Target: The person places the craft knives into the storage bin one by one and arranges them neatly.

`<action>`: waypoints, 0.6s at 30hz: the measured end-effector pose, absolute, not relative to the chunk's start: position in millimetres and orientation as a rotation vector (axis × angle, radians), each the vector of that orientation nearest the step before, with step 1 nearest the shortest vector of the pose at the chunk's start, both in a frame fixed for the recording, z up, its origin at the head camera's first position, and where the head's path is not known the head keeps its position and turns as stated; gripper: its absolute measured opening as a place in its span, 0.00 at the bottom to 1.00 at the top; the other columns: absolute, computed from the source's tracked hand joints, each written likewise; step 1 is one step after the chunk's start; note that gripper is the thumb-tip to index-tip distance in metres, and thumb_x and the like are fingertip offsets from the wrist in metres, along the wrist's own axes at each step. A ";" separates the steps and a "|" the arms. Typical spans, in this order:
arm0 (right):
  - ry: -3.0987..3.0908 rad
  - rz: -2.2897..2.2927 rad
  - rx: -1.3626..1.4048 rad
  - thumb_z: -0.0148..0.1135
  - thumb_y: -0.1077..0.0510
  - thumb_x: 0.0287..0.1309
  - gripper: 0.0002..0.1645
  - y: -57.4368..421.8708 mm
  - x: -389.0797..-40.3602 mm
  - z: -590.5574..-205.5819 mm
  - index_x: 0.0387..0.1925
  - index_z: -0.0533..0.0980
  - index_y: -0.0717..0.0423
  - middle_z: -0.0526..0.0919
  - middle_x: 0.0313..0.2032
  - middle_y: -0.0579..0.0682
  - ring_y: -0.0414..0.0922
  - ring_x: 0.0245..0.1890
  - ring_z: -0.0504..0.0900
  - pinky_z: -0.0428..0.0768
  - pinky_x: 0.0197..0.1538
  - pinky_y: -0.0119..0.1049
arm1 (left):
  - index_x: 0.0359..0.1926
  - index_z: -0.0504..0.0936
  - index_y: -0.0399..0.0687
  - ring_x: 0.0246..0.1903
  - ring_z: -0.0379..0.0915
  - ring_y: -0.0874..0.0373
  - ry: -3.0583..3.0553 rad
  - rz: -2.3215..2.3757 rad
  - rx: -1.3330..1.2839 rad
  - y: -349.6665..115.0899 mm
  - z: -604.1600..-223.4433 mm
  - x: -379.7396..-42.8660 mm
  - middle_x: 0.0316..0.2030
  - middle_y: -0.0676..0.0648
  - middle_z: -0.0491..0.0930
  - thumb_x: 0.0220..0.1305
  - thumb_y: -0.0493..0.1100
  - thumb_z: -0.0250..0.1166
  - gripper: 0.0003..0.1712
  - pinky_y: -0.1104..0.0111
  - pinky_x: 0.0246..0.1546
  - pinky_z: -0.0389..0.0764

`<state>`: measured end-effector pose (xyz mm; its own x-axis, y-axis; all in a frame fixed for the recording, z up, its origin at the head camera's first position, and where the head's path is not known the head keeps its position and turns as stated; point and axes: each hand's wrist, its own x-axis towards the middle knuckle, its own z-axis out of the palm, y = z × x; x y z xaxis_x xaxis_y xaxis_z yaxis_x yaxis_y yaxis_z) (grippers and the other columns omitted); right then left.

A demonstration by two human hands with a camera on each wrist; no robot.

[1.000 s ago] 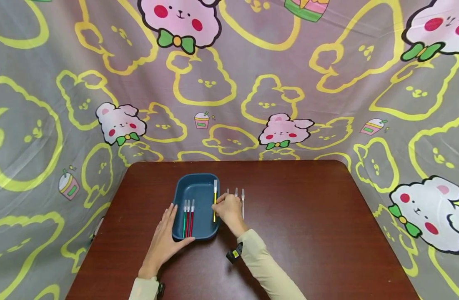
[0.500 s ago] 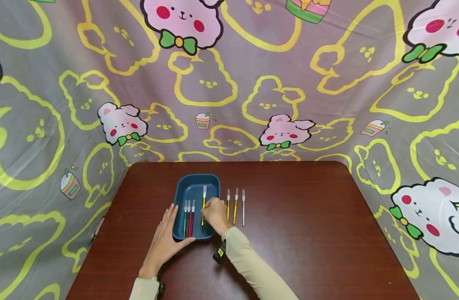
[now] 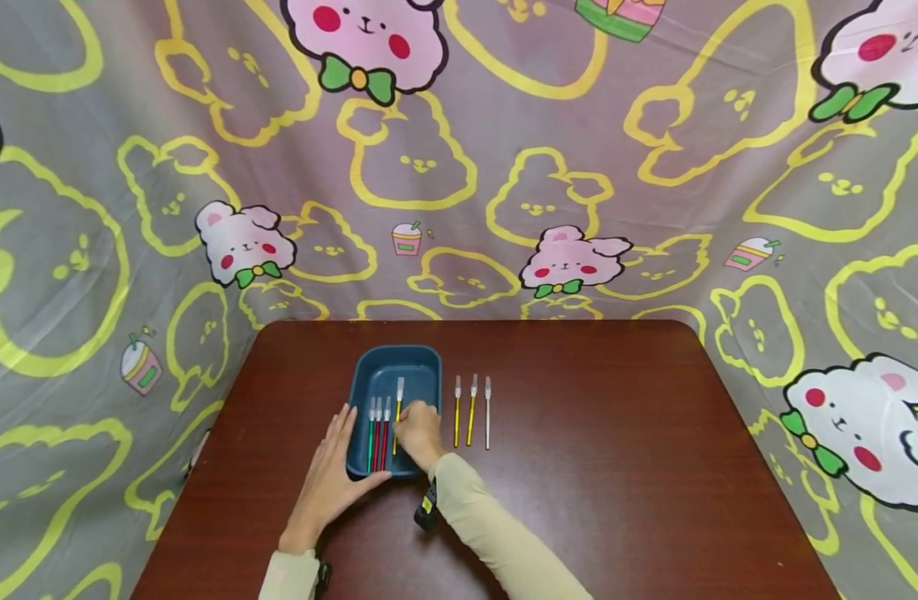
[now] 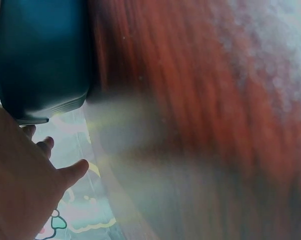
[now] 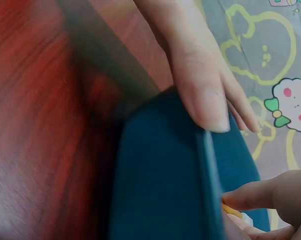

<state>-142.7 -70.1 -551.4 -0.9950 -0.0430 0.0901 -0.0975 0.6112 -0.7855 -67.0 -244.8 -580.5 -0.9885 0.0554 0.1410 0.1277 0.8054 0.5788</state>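
A blue tray (image 3: 417,364) stands on the table. Inside, at its left, lie a green craft knife (image 3: 370,442) and two red craft knives (image 3: 381,437), side by side with clear caps. Between thumb and fingers my right hand (image 3: 419,432) pinches a yellow craft knife (image 3: 399,392) just right of the red ones, cap pointing away; the right wrist view shows only a bit of it. My left hand (image 3: 326,483) rests at the tray's near left corner, fingers straight along the side and thumb on the near rim. The left wrist view has the tray's outer wall (image 4: 45,55).
Right of the tray, two more yellow craft knives (image 3: 457,421) and a silver one (image 3: 488,421) lie in a row on the brown table (image 3: 616,450). A patterned cloth (image 3: 459,183) hangs behind the table and at both sides.
My right hand has carried the yellow craft knife leftward from the tray's right rim to beside the red ones. The knives on the table came into full view. My left hand stays put.
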 end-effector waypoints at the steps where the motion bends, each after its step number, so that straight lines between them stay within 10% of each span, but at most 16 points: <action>1: -2.775 1.373 0.112 0.74 0.69 0.50 0.12 -70.3 -139.2 -545.5 0.18 0.80 0.58 0.82 0.19 0.48 0.47 0.23 0.79 0.81 0.29 0.41 | 0.86 0.47 0.48 0.79 0.45 0.30 -2.872 -0.933 -0.149 -245.1 -580.3 -67.4 0.84 0.38 0.47 0.53 0.68 0.80 0.72 0.28 0.71 0.54; 12: -2.863 1.427 0.104 0.68 0.75 0.52 0.39 -80.6 -125.9 -548.8 0.06 0.52 0.46 0.44 0.10 0.33 0.37 0.14 0.49 0.50 0.19 0.30 | 0.86 0.47 0.49 0.79 0.45 0.29 -2.871 -0.937 -0.153 -245.2 -580.9 -66.6 0.84 0.38 0.47 0.54 0.71 0.78 0.72 0.28 0.71 0.54; 18: -2.900 1.409 0.071 0.74 0.71 0.54 0.35 -82.9 -126.7 -553.0 0.07 0.60 0.50 0.58 0.09 0.40 0.42 0.15 0.65 0.66 0.20 0.35 | 0.86 0.47 0.49 0.80 0.45 0.30 -2.864 -0.943 -0.153 -244.7 -580.5 -67.9 0.84 0.38 0.47 0.53 0.70 0.78 0.72 0.27 0.71 0.54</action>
